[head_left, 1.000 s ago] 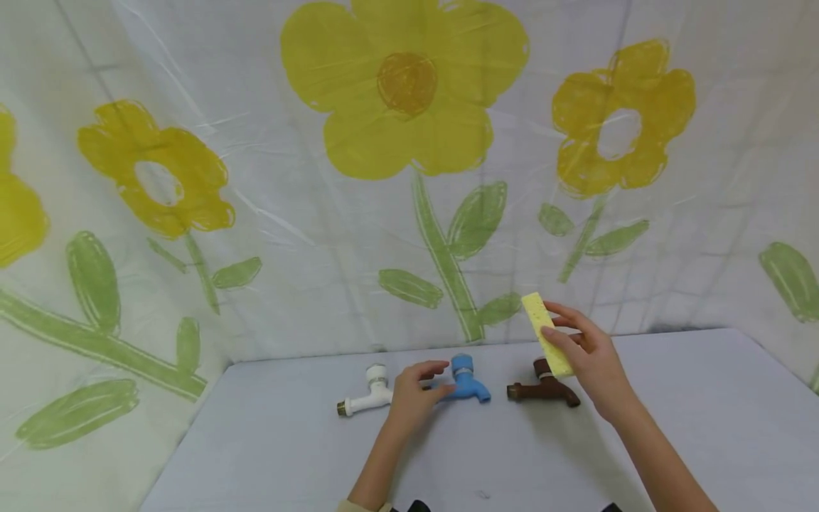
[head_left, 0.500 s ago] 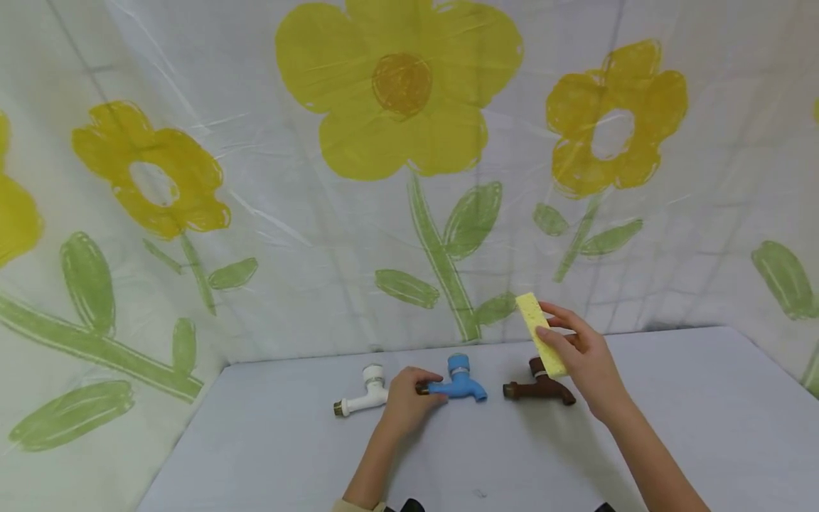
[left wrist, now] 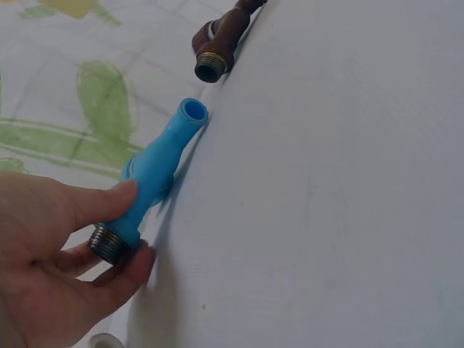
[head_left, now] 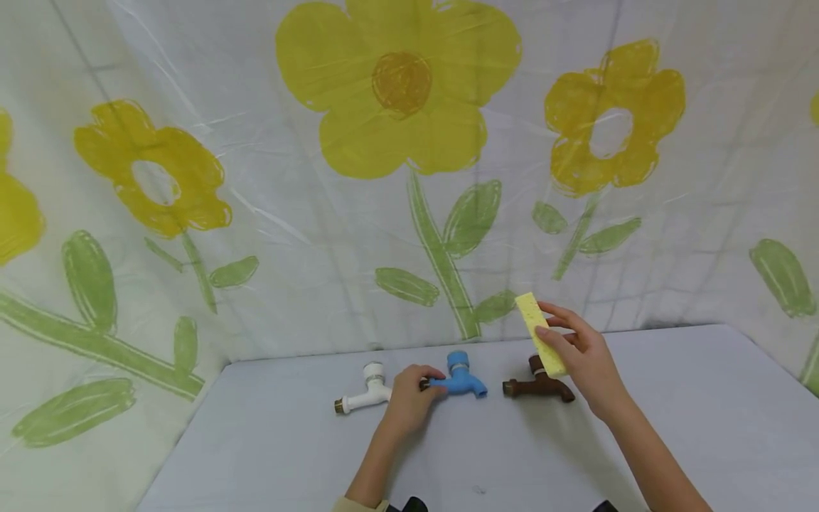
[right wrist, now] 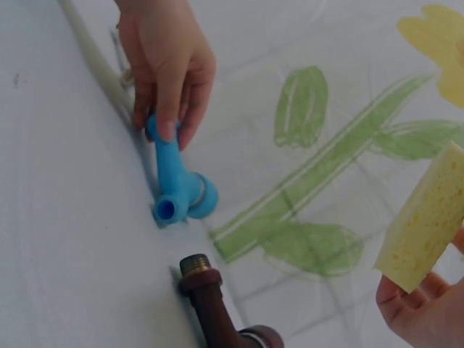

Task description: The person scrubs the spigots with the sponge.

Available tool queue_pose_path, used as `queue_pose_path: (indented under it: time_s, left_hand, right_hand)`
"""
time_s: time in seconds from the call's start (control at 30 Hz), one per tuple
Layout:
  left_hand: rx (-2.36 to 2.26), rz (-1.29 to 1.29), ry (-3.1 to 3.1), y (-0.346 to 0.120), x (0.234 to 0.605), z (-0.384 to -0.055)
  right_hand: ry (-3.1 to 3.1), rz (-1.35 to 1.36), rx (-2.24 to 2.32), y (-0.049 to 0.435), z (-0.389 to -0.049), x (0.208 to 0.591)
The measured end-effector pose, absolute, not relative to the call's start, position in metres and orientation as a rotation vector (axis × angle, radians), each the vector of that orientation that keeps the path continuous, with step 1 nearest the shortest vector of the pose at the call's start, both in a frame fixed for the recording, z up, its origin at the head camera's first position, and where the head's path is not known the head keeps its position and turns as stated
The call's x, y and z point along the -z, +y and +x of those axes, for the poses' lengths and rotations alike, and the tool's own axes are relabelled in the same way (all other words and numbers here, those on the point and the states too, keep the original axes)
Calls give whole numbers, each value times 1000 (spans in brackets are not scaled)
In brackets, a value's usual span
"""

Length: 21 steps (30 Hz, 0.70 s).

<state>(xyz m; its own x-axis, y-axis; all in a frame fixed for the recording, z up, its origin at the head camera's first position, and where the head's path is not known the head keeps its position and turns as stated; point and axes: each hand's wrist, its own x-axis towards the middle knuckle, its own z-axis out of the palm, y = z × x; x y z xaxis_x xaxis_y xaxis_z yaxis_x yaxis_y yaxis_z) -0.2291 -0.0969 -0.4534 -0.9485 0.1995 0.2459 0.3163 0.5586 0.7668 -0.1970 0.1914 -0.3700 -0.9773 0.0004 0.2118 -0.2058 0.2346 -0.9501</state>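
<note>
My left hand (head_left: 410,402) grips a blue plastic faucet (head_left: 458,384) close to its threaded inlet. In the left wrist view the thumb lies over the blue body, with fingers below beside the dark metal thread (left wrist: 109,244). The spout points away from the hand, to the right in the head view. My right hand (head_left: 590,366) holds a pale yellow sponge (head_left: 541,334) between thumb and fingers, raised above a brown faucet (head_left: 540,389). In the right wrist view the sponge (right wrist: 420,217) stays apart from both faucets.
A white faucet (head_left: 363,400) with a brass thread lies left of my left hand, which partly hides it. The three faucets are in a row near the back of the white table (head_left: 269,441). Behind it hangs a flower-printed curtain (head_left: 288,284).
My left hand has closed its thumb and fingers on the blue faucet's inlet end. My right hand keeps the sponge in nearly the same place. The whole head view has shifted slightly.
</note>
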Motion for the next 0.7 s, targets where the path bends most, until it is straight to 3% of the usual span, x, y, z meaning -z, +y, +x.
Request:
queue_pose_path:
  time_s: [0.7]
  left_hand:
    - [2135, -172, -2448, -106, 443, -222]
  right_hand:
    - [-2374, 178, -1816, 187, -196, 371]
